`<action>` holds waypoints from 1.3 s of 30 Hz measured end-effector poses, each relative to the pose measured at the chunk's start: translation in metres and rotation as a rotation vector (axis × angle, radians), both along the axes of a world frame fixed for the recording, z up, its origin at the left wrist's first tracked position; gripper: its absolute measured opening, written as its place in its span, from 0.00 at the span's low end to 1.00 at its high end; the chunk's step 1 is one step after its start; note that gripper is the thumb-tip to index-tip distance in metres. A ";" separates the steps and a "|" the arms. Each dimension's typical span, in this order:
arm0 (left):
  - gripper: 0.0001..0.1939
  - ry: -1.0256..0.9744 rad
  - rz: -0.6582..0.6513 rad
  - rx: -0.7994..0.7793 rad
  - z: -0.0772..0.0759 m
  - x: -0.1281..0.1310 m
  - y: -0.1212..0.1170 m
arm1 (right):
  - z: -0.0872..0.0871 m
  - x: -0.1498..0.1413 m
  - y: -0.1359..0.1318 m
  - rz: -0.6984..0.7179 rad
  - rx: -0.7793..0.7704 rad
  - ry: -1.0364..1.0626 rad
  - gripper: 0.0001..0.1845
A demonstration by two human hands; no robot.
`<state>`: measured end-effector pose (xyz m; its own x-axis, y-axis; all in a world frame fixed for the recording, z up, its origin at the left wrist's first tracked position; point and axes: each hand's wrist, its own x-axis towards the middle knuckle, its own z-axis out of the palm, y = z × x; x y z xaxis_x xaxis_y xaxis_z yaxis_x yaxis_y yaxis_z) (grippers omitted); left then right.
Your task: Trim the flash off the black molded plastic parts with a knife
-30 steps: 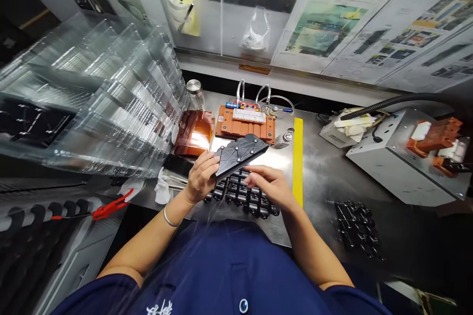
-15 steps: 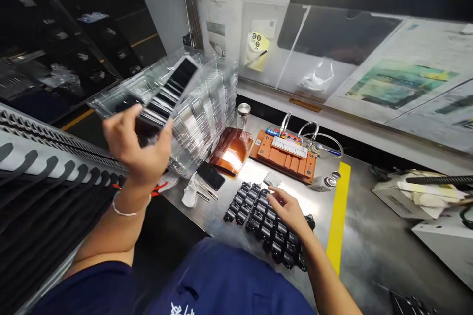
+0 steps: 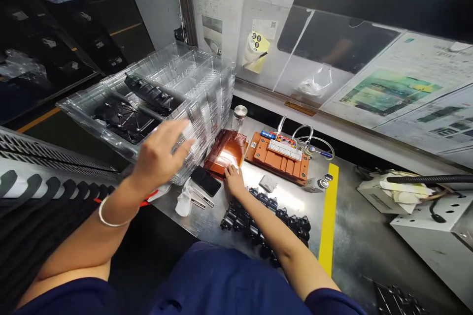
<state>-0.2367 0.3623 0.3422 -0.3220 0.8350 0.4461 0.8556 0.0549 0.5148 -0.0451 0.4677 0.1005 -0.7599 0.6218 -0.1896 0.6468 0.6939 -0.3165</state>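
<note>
Black moulded parts [image 3: 123, 119] are seated in the clear tray [image 3: 210, 89]; a batch [image 3: 284, 216] is left on the tabletop [image 3: 354, 241]; left fingers [image 3: 180, 139] are spread, right fingers [image 3: 231, 172] laid flat, nothing pinched.

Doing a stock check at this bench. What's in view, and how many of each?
clear plastic trays: stack, count unclear, transparent, left rear of bench
moulded parts in trays: two visible, black, in the front trays
loose moulded parts: many, black, front centre of bench
smartphone: one, black, left of bench
amber sheet: one, orange, rear of bench
fixture board: one, orange, rear centre
glass jar: one, metal lid, rear
cloth: one, white, front left
floor tape strip: one, yellow, right of centre
left hand: one, open, above bench by trays
bangle: one, silver, left wrist
right hand: one, at amber sheet's front edge
</note>
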 end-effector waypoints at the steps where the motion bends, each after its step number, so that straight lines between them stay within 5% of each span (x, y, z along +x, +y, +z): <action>1: 0.17 -0.166 -0.058 -0.078 -0.018 0.011 -0.006 | -0.003 0.001 0.000 0.009 0.003 -0.005 0.19; 4: 0.13 -0.954 0.034 -0.549 -0.091 0.032 -0.010 | -0.006 0.008 0.003 0.031 0.001 0.002 0.16; 5: 0.16 -1.053 0.079 -0.619 -0.116 0.035 -0.008 | -0.005 0.011 0.004 0.034 0.000 0.010 0.15; 8: 0.22 -1.253 0.155 -0.686 -0.174 0.037 0.004 | 0.002 0.021 0.005 0.028 0.000 0.047 0.15; 11: 0.19 -1.427 0.196 -0.621 -0.200 0.038 0.016 | 0.014 0.031 0.005 0.033 -0.007 0.098 0.14; 22: 0.08 -1.550 0.093 -0.343 -0.190 0.077 0.024 | 0.055 -0.002 0.000 0.027 -0.008 0.400 0.14; 39: 0.17 -1.610 0.084 -0.293 -0.168 0.086 0.022 | 0.060 0.009 -0.007 0.108 -0.001 0.645 0.17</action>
<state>-0.1510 0.3838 0.1747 -0.3167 0.7830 -0.5353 -0.5305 0.3216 0.7843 -0.0361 0.4607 0.1609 -0.7794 0.5356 0.3251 0.2532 0.7438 -0.6186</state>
